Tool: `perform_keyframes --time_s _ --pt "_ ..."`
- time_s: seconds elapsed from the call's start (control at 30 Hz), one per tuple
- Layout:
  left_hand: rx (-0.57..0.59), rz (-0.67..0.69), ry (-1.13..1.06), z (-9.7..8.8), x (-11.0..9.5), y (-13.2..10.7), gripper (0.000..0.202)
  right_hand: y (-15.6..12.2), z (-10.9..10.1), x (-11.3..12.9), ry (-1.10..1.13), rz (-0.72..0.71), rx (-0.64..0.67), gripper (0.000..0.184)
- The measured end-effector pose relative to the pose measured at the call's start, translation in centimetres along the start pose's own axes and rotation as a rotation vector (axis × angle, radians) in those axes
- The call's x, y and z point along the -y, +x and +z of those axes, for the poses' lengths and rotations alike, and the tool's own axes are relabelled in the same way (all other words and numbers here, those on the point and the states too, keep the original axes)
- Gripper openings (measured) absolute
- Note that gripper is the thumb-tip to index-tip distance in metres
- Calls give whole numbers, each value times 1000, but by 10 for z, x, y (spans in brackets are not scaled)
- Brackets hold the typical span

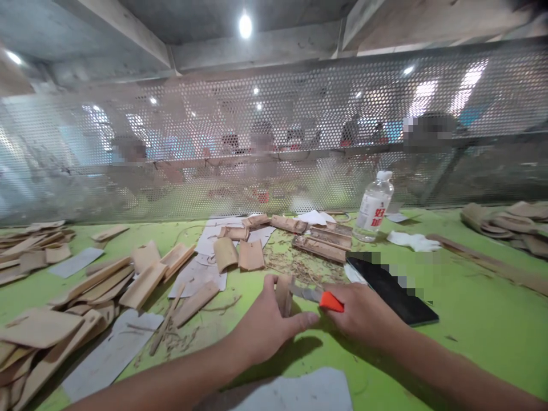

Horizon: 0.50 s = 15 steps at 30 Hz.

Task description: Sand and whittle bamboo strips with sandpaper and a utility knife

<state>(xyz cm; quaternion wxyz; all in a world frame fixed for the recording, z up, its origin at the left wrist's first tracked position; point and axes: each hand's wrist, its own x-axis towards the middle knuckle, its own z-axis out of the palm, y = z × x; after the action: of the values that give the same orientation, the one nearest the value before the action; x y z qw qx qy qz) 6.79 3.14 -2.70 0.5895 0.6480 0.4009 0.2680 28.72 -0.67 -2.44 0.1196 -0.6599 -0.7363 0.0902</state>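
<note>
My left hand (pixel 270 325) grips a short curved piece of bamboo (pixel 283 295), holding it upright above the green table (pixel 483 342). In my right hand (pixel 358 311) is a knife with an orange handle (pixel 331 301), the fingers wrapped round it. Its blade (pixel 305 292) points left and meets or nearly meets the right edge of the bamboo; exact contact is hard to tell. Bamboo shavings (pixel 295 265) lie scattered just beyond both hands. Two curved bamboo pieces (pixel 252 255) rest behind my left hand.
Piles of bamboo pieces (pixel 40 328) spread over the left side, with more (pixel 507 222) at the far right. A black tablet-like slab (pixel 396 294) lies right of my right hand. A clear bottle (pixel 373 211) stands behind it. A perforated metal screen (pixel 205 125) closes the back.
</note>
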Motion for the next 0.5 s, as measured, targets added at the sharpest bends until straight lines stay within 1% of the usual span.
perform_keyframes --time_s 0.03,0.1,0.23,0.33,0.5 --pt "-19 26 14 0 0 0 72 0 1 2 -2 -14 15 19" --pt "-20 53 10 1 2 0 78 0 3 5 -8 -40 37 18" --pt "17 28 13 1 4 2 79 -2 6 12 -31 -86 75 23" --pt "20 6 66 1 3 3 79 -3 6 15 -68 -63 80 20" --pt "-53 -44 175 3 -2 0 77 -2 4 20 -126 -22 82 13"
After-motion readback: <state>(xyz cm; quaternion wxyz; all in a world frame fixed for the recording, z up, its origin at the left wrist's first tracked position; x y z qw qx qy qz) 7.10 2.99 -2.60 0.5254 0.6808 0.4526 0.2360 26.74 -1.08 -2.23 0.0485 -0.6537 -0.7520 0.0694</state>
